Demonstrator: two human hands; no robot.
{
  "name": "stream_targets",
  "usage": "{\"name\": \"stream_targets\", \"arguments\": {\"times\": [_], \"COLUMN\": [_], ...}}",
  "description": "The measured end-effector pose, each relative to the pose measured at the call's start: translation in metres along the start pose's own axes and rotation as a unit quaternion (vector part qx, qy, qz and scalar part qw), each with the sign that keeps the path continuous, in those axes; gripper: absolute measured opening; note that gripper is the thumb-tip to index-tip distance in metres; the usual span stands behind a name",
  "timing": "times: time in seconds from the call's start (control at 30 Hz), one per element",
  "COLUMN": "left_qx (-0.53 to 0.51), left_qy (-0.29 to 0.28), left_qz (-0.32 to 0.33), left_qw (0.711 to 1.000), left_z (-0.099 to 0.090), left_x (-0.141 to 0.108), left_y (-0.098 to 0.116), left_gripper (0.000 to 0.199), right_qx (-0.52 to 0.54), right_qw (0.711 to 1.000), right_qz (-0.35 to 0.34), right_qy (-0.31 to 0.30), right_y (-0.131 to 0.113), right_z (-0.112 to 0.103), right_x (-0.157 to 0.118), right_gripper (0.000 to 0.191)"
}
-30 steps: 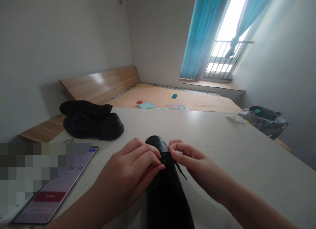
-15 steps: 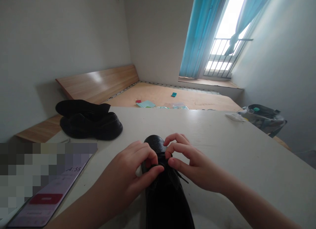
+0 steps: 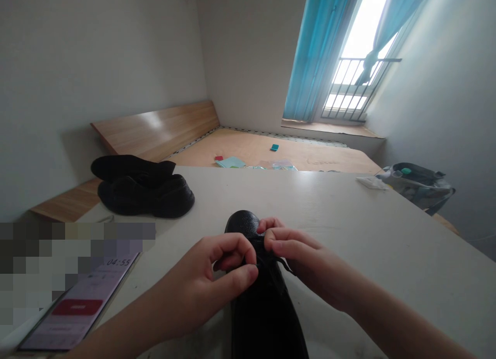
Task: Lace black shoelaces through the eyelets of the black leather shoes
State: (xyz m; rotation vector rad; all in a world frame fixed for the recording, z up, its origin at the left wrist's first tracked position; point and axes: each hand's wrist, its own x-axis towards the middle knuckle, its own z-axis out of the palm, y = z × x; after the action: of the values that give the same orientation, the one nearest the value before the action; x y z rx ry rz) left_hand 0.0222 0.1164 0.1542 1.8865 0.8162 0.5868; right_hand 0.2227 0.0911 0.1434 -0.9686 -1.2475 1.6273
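Note:
A black leather shoe (image 3: 267, 317) lies on the table in front of me, its rounded toe pointing away. Over its lacing my left hand (image 3: 220, 276) is curled, thumb and forefinger closed together at the black shoelace (image 3: 284, 266). On the other side my right hand (image 3: 306, 261) has its thumb and forefinger pinched at the lace near the top of the tongue, with other fingers resting by the toe. A loose lace end hangs below the right fingers. My fingers hide much of the lacing.
Black shoes or shoe parts (image 3: 145, 191) are piled at the table's far left. A phone (image 3: 81, 302) lies at the near left. On the white table's (image 3: 368, 245) far right edge is a white packet (image 3: 372, 183), beside a grey bag (image 3: 420, 181). A bed (image 3: 240, 142) stands behind.
The right fingers have drawn in, closer together, and the thumb now presses against the forefinger. My left fingertips have shifted slightly right over the lacing. The shoe stays put.

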Motion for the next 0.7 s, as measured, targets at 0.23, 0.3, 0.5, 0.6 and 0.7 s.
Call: {"name": "stream_targets", "arguments": {"times": [0.23,0.3,0.5,0.6,0.7], "left_qx": [0.061,0.096,0.216,0.274,0.323], "left_qy": [0.005,0.01,0.052,0.066,0.076], "left_qz": [0.035,0.051,0.12,0.154,0.198], "left_qw": [0.998,0.994,0.968,0.947,0.922], "left_z": [0.0007,0.0004,-0.0018,-0.0031,-0.0031], "left_x": [0.0022,0.0029,0.0038,0.0055,0.0072], "left_y": [0.0044,0.005,0.0028,0.0015,0.0019], "left_gripper": [0.022,0.022,0.016,0.012,0.013], "right_qx": [-0.015,-0.009,-0.043,-0.01,0.036], "right_qw": [1.0,1.0,0.999,1.0,0.998], "right_qz": [-0.006,0.004,-0.009,0.02,0.038], "right_qy": [0.005,0.015,0.008,0.021,0.029], "right_y": [0.004,0.0046,0.0011,-0.0018,-0.0034], "right_z": [-0.001,0.0006,0.0012,0.0009,0.0018], "right_x": [0.0033,0.0033,0.0044,0.0047,0.0039], "right_gripper": [0.025,0.027,0.039,0.038,0.034]}}
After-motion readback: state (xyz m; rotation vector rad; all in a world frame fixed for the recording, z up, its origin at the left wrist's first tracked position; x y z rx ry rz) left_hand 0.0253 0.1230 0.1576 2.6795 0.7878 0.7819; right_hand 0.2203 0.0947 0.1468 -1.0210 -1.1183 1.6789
